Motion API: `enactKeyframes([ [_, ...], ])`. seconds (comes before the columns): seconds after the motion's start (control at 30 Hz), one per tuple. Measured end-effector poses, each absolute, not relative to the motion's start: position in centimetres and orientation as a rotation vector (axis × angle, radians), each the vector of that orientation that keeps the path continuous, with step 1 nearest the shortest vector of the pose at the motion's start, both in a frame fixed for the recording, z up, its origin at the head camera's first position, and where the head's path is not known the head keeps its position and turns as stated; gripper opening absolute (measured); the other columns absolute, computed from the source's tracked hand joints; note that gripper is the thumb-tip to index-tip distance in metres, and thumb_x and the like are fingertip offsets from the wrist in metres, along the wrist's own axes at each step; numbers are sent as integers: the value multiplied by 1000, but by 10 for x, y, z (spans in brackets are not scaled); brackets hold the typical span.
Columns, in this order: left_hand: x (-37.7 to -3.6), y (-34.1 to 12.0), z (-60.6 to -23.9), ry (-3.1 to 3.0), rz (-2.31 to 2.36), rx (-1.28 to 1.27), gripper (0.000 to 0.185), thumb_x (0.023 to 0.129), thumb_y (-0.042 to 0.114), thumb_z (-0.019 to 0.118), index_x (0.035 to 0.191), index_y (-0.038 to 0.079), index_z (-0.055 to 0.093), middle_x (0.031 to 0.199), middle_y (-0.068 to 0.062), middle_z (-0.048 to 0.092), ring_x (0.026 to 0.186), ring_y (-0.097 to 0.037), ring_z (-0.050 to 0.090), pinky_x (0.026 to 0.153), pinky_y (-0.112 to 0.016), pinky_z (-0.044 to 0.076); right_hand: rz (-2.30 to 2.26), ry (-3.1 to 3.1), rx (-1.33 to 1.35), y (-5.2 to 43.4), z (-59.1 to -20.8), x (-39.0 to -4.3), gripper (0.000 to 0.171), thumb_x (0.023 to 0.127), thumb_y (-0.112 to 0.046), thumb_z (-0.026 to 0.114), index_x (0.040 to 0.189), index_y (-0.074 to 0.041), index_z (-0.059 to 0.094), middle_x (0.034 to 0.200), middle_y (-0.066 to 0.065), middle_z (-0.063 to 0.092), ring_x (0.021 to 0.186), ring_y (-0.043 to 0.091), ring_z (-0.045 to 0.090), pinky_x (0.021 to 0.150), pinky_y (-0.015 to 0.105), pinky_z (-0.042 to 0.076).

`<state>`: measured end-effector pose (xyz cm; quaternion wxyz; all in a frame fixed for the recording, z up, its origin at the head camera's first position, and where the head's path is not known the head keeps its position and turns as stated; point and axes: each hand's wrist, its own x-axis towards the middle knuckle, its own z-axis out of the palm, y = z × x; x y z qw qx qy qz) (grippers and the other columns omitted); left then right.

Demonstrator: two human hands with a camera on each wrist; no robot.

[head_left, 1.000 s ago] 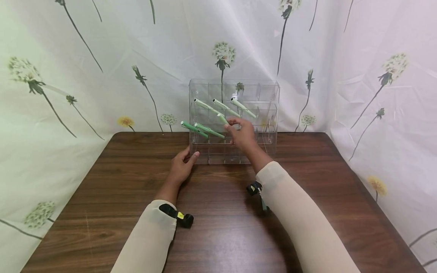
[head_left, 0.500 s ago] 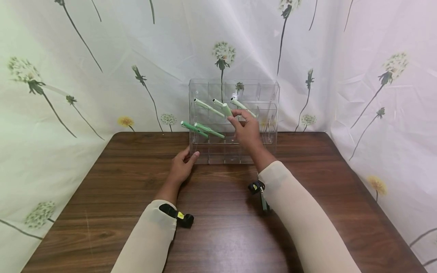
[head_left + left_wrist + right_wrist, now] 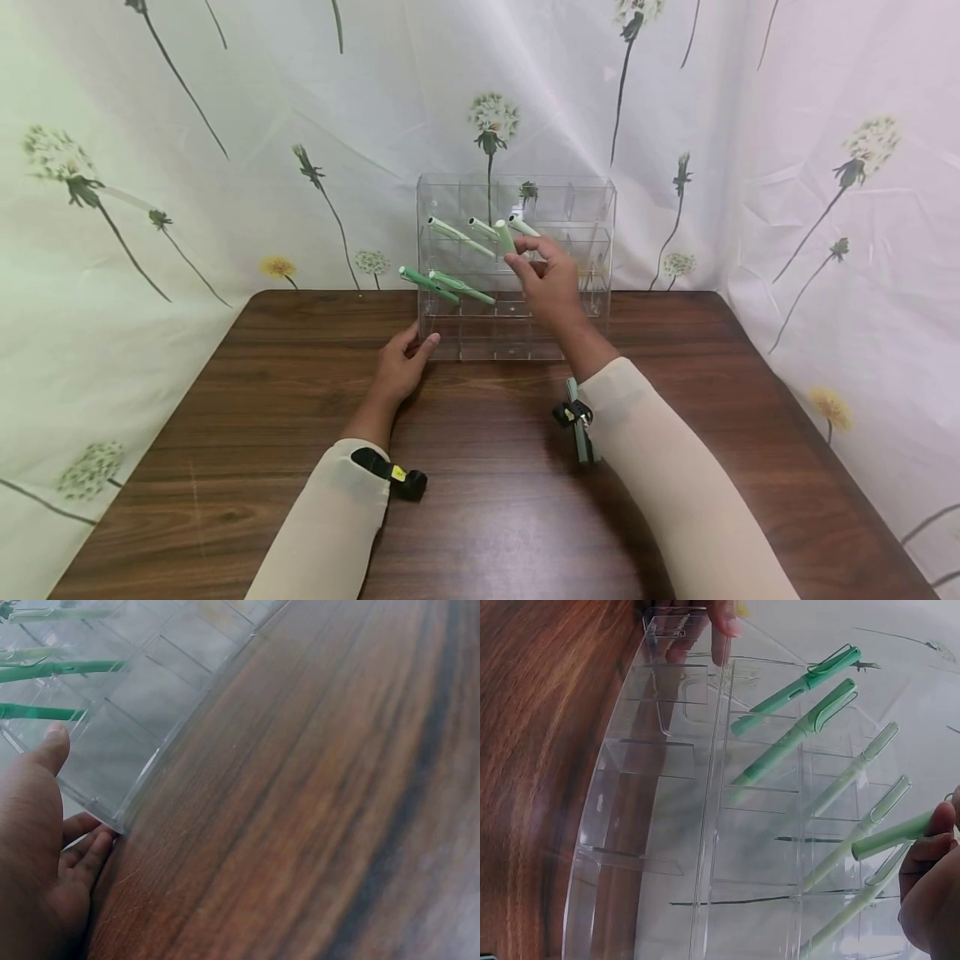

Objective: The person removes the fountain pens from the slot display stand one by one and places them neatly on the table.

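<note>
Dark brown wood-grain surface (image 3: 487,517) fills the lower half of the frame, rounded far corners. Behind and at both sides hangs a white cloth backdrop (image 3: 225,100), creased, printed with dandelion heads on long dark stems and a few yellow blooms. Soft, even light, slight greenish tint at left.

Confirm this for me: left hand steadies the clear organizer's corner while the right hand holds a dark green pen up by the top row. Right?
Not quite. The pen pinched in the right hand is light green, not dark green, as the right wrist view shows. The rest holds: the left hand steadies the clear organizer at its corner.
</note>
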<state>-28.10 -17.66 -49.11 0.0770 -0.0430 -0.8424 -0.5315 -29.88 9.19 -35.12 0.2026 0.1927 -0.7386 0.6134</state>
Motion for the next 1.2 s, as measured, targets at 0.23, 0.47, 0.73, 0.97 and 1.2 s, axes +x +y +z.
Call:
enactKeyframes([
  [0.23, -281, -177, -490, -2517, -1608, -125, 66, 109, 50, 66, 167, 22, 48, 154, -18, 65, 143, -34, 63, 119, -53, 54, 1740, -2173, 576, 98, -354, -288, 22, 107, -17, 73, 125, -5, 75, 112, 7, 68, 69, 19, 68, 50, 26, 43],
  [0.47, -280, -177, -489, -2519, -1607, -110, 65, 109, 49, 66, 167, 23, 48, 153, -19, 66, 142, -34, 64, 119, -53, 54, 1819, -2246, 625, 102, -354, -277, 18, 106, -15, 74, 119, -3, 74, 104, 6, 68, 60, 24, 62, 52, 31, 57],
  [0.73, -280, -176, -489, -2527, -1603, -110, 67, 109, 50, 66, 167, 22, 47, 154, -19, 65, 142, -35, 64, 119, -53, 54, 1860, -2300, 680, 109, -360, -267, 40, 107, -10, 71, 145, -2, 61, 112, 13, 68, 59, 17, 65, 55, 35, 62],
  [0.97, -281, -175, -488, -2528, -1601, -108, 66, 109, 49, 66, 167, 22, 48, 151, -19, 67, 141, -35, 65, 118, -54, 55, 1982, -2341, 679, 119, -368, -260, 65, 108, -15, 70, 166, -23, 41, 114, 13, 64, 59, 27, 70, 63, 64, 64],
  [1.2, -281, -175, -489, -2527, -1614, -107, 67, 109, 49, 66, 167, 21, 47, 151, -20, 67, 142, -35, 64, 119, -53, 53, 1996, -2354, 719, 130, -374, -252, 70, 110, -15, 67, 170, -32, 37, 115, 13, 59, 59, 31, 71, 58, 47, 66],
])
